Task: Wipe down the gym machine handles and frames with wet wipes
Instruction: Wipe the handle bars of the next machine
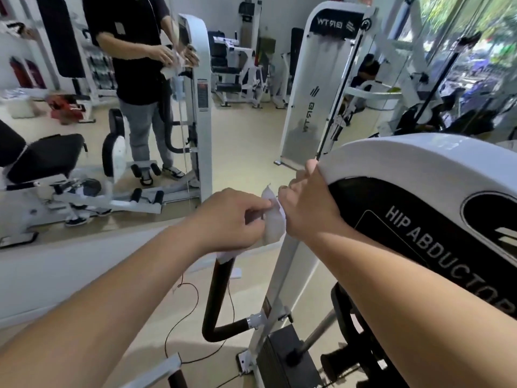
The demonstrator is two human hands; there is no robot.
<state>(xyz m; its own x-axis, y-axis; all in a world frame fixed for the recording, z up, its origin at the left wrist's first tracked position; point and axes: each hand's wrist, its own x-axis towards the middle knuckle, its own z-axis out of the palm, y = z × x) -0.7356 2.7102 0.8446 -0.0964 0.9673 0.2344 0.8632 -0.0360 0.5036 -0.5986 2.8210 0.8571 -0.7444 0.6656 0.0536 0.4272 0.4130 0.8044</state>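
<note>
At the bottom, a curved black handle (217, 289) rises from the white frame post (282, 275) of the machine, with thin wires (193, 309) trailing on the floor beside it. Above the handle's top end, the left hand (232, 219) is closed, pinching a white wet wipe (272, 222) between thumb and fingers; the wipe hangs between both hands and drapes down onto the handle's tip. The right hand (307, 208) holds the wipe's other edge with thumb and forefinger, its fingers curled against the rim of the white shroud (405, 161). The shroud's black panel (391, 219) reads "HIP ABDUCTOR" in white capitals (the last letter runs off behind the forearm).

Beyond, a wall mirror (84, 135) shows the person standing in a black shirt and grey trousers, both hands on the wipe. 1 more white machine tower (316, 88) stands farther back; its lettering appears reversed and I cannot read it reliably. Windows (475, 37) with greenery outside fill the far right.
</note>
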